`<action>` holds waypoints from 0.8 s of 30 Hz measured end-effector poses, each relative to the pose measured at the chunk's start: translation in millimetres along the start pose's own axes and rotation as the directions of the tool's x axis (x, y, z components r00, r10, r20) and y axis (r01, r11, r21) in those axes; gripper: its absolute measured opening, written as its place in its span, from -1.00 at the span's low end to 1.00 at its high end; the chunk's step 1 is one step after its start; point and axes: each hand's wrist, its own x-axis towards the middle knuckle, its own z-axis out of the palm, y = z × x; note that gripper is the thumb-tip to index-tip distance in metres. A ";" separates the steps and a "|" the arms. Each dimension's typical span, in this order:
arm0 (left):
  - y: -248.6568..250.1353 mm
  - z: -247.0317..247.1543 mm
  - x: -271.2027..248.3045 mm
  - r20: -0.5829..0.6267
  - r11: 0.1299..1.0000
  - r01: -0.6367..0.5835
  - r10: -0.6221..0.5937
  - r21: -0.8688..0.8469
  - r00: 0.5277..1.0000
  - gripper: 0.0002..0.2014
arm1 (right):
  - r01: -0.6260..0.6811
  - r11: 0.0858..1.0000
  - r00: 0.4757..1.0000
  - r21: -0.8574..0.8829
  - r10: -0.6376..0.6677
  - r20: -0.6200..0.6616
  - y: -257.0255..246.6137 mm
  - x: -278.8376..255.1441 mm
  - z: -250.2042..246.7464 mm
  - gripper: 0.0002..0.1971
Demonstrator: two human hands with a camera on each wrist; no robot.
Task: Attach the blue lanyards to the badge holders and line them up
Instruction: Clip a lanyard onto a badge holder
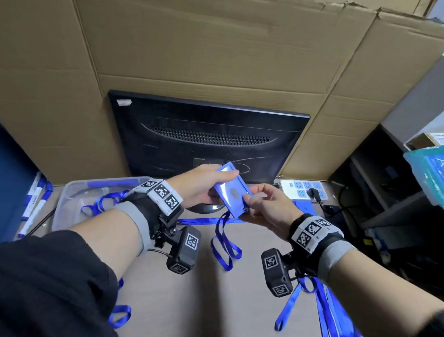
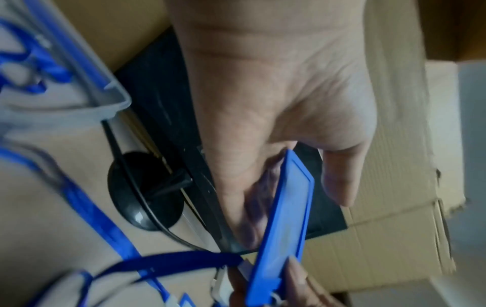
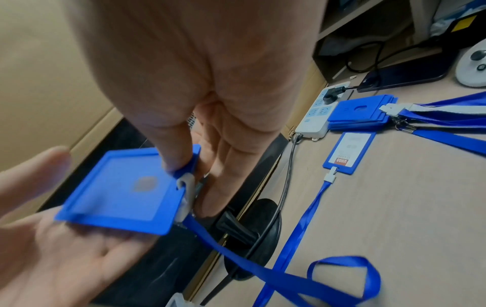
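Note:
Both hands hold one blue badge holder [image 1: 231, 189] in the air in front of the monitor. My left hand [image 1: 214, 183] carries it on straight fingers, and in both wrist views the thumb [image 2: 339, 182] stands a little off the holder's edge [image 2: 284, 228]. My right hand [image 1: 250, 200] pinches the clip end of the holder [image 3: 123, 191] between thumb and fingers. A white clip [image 3: 186, 187] sits in its slot. From it a blue lanyard [image 1: 225, 244] hangs down to the table and loops there [image 3: 342, 268].
One badge with its lanyard [image 3: 347, 151] lies on the table beside a stack of blue holders [image 3: 360, 112] and a power strip [image 1: 305, 189]. A clear bin [image 1: 63, 208] with lanyards stands left. A lanyard bundle [image 1: 331, 320] lies front right. The monitor [image 1: 207, 137] stands behind.

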 end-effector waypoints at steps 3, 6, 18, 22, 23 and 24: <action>3.9 6.1 9.0 0.051 0.974 -0.015 0.027 -0.225 0.998 -0.65 | 0.018 1.000 0.999 -0.003 -0.018 -0.032 -4.0 9.5 -12.0 -0.89; 6.0 13.1 20.0 0.055 0.999 -0.039 0.039 -0.009 0.998 -0.68 | 0.083 0.997 0.996 -0.009 -0.083 -0.021 -11.5 16.9 -25.6 -0.89; -25.0 26.0 65.4 -0.095 0.883 0.109 -0.074 0.456 0.993 -0.80 | 0.055 0.997 0.986 0.049 -0.047 -0.162 5.9 43.9 -53.9 -0.85; -52.0 3.1 77.2 -0.424 0.856 0.221 -0.002 0.468 0.906 -0.95 | -0.009 0.987 0.919 -0.162 -0.056 -0.391 34.0 67.0 -85.3 -0.87; -58.2 -1.0 80.0 -0.452 0.821 0.232 0.035 0.522 0.891 -0.95 | -0.051 0.976 0.910 -0.212 -0.042 -0.412 41.1 71.2 -91.7 -0.90; -63.4 -4.4 83.0 -0.423 0.797 0.206 0.068 0.568 0.904 -0.91 | -0.095 0.963 0.901 -0.252 -0.024 -0.432 50.1 77.4 -98.8 -0.87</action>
